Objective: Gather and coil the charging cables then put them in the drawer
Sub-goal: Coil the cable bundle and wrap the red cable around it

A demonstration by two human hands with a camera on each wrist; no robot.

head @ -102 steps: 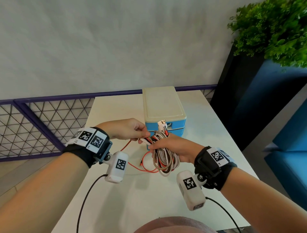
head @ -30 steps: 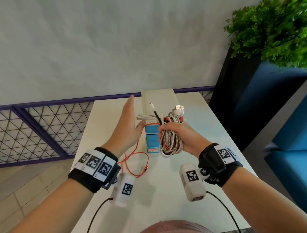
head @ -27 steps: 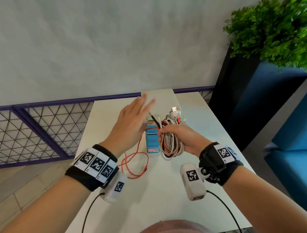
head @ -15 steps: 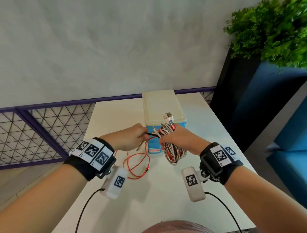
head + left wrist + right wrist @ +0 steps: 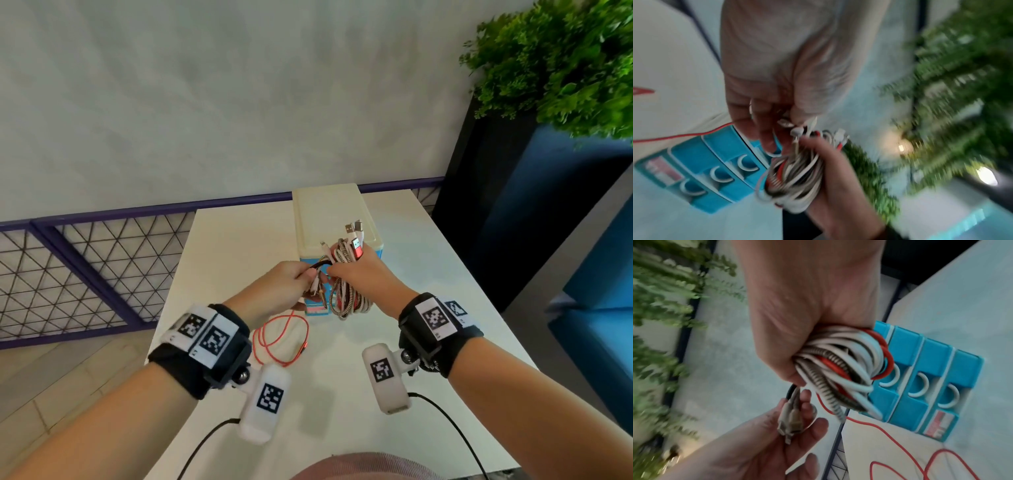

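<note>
My right hand (image 5: 363, 274) grips a coiled bundle of white, braided and red charging cables (image 5: 346, 297), held in the air just in front of the small drawer unit (image 5: 327, 216). USB plugs (image 5: 354, 236) stick up above the fist. My left hand (image 5: 282, 289) meets it from the left and pinches several loose cable ends (image 5: 789, 423) and a black loop. In the right wrist view the bundle (image 5: 838, 366) overlaps the top blue drawer (image 5: 898, 356). All three drawers look closed. A thin red cable (image 5: 281, 339) trails from the hands onto the table.
The white table (image 5: 428, 281) stands against a purple mesh railing (image 5: 85, 267) and a grey wall. A dark planter with a green plant (image 5: 565, 68) is at the back right, blue seating at the right edge. The drawer unit (image 5: 701, 162) has crescent handles.
My left hand, raised flat and open a second ago, has come down and taken hold of the loose cable ends. The right hand has lowered the bundle slightly in front of the drawers.
</note>
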